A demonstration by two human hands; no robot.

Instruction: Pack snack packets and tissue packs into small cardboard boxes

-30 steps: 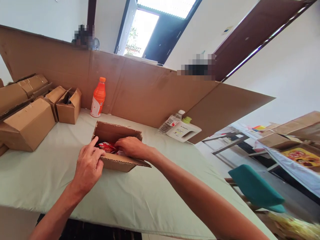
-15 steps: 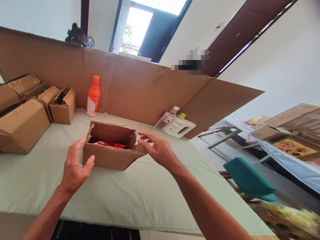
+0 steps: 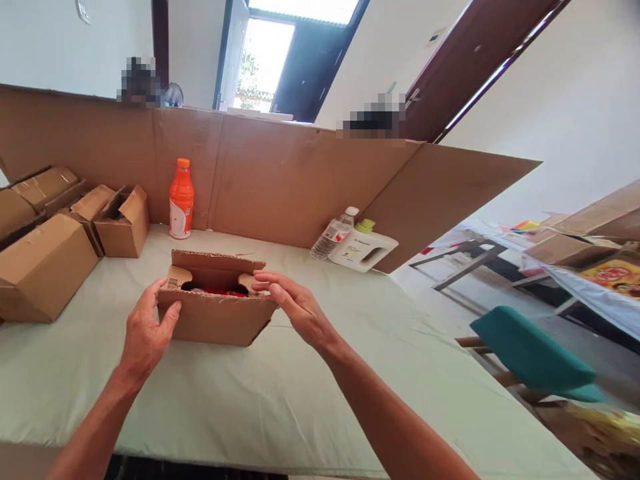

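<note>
A small brown cardboard box [image 3: 215, 321] stands on the cloth-covered table with its top uncovered. Its two short side flaps are tilted inward, and the long back flap [image 3: 220, 259] stands up. Inside lies something red and shiny [image 3: 220, 292], only partly visible. At the left end is my left hand [image 3: 150, 323], thumb by the front wall and fingertips against the left flap [image 3: 177, 277]. My right hand [image 3: 295, 305] touches the right flap [image 3: 247, 283] with outstretched fingers. Neither hand is closed around anything.
An orange bottle [image 3: 181, 203] stands behind the box. A clear bottle [image 3: 334, 235] and a white jug [image 3: 363, 250] are at the back right. Several cardboard boxes [image 3: 50, 267] sit left. A cardboard screen [image 3: 280, 180] lines the back; a teal chair [image 3: 535, 350] stands right.
Both hands have come in against the box's ends, and its short side flaps have tilted inward. The view has shifted slightly.
</note>
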